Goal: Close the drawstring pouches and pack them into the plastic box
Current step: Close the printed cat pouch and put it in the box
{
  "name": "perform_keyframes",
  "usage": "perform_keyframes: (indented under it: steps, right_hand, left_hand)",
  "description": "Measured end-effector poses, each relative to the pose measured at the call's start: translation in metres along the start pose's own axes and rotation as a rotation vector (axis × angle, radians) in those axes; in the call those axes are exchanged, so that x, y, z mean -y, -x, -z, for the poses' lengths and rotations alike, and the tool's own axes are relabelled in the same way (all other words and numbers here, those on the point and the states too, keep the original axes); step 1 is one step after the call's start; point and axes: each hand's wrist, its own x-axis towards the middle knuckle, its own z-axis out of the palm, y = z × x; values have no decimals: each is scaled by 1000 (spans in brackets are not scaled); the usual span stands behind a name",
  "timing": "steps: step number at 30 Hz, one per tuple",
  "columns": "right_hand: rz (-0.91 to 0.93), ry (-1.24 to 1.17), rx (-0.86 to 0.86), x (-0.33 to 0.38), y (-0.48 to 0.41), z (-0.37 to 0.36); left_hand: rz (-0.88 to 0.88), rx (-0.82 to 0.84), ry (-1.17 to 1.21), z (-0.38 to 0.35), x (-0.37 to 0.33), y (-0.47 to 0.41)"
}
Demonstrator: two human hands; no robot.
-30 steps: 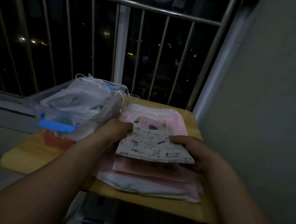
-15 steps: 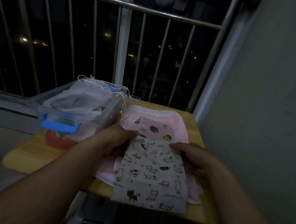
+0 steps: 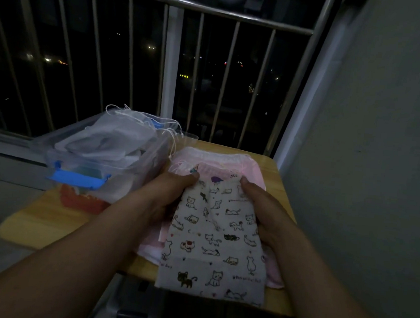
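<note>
Cat-print drawstring pouch [image 3: 213, 243] lies just right of the clear plastic box [image 3: 48, 145], on a pile of pink pouches [image 3: 228, 164], its lower edge hanging past the wooden table's [image 3: 45, 219] near edge. The left hand [image 3: 169, 193] and the right hand [image 3: 260, 207] each pinch an upper corner, thumbs on top and fingers out of sight beneath, with the pouch's mouth bunched between them. White pouches [image 3: 111, 139] with loose strings fill the box, whose blue latch [image 3: 77, 178] faces the person.
</note>
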Motion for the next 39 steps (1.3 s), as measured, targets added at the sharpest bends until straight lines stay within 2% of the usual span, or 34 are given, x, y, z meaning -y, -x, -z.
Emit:
perform_keyframes:
  steps: [8, 13, 15, 18, 21, 33, 39]
  right_hand:
    - [83, -42, -62, 3, -2, 0]
    - [105, -78, -60, 1, -3, -4]
    - [52, -182, -53, 3, -1, -6]
    - [-56, -401, -38, 11, 9, -9]
    - [-73, -494, -35, 15, 15, -9]
    - [-111, -643, -132, 11, 14, -13]
    - [-63, -715, -208, 12, 16, -14]
  left_hand:
    - [-65, 122, -11, -6, -4, -2]
    - [-151, 30, 23, -11, -3, -1]
    - [-168, -2, 75, -11, -3, -1]
    - [-120, -2, 245, -9, -4, -3]
    - [-65, 23, 377, -10, -4, -3]
    - [26, 101, 616, -14, -1, -2]
    - [9, 73, 701, -8, 0, -6]
